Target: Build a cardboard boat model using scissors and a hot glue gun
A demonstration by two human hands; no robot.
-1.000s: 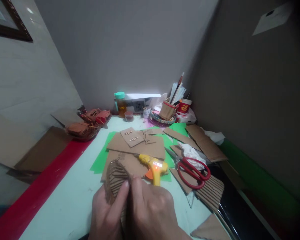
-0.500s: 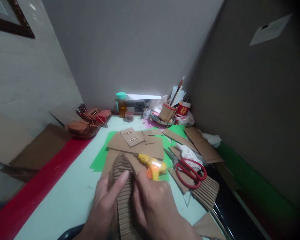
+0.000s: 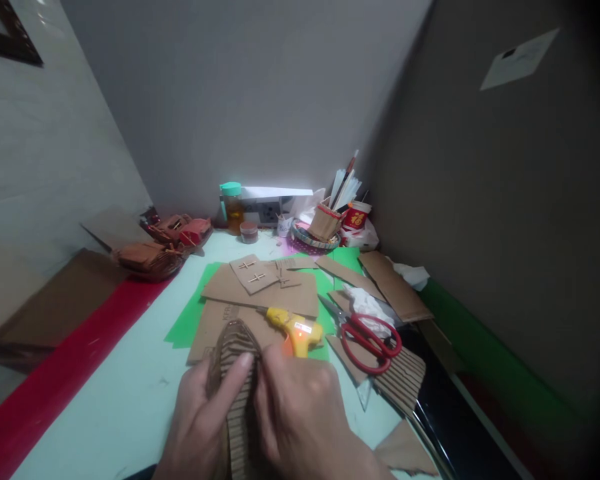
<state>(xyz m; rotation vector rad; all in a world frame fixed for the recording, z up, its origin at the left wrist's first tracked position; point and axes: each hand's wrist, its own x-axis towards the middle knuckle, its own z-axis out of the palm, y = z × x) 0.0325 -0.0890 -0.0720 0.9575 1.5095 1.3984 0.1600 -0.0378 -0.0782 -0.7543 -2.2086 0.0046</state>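
Note:
A long, pointed piece of corrugated cardboard with a raised rim, shaped like a boat hull [image 3: 237,407], is held upright at the table's near edge, tip away from me. Around its left side wraps my left hand [image 3: 197,413], the thumb lying across the ridges. My right hand [image 3: 300,407] is closed on the right rim near the tip; its fingertips are partly hidden. Just beyond lies a yellow glue gun [image 3: 297,328], its nozzle pointing left. Red-handled scissors [image 3: 367,337] rest to the right of it.
Flat cardboard sheets [image 3: 265,300] lie over green paper [image 3: 185,327]. Two small crossed-stick pieces sit on a cardboard square [image 3: 253,275]. A teal-lidded bottle [image 3: 233,210], a stick holder [image 3: 325,221] and a red cup [image 3: 356,217] stand at the back. Crumpled tissue [image 3: 370,310] lies behind the scissors.
The whole scene has shifted slightly left in view. Both hands and the cardboard hull sit a little lower, with the same hold on it.

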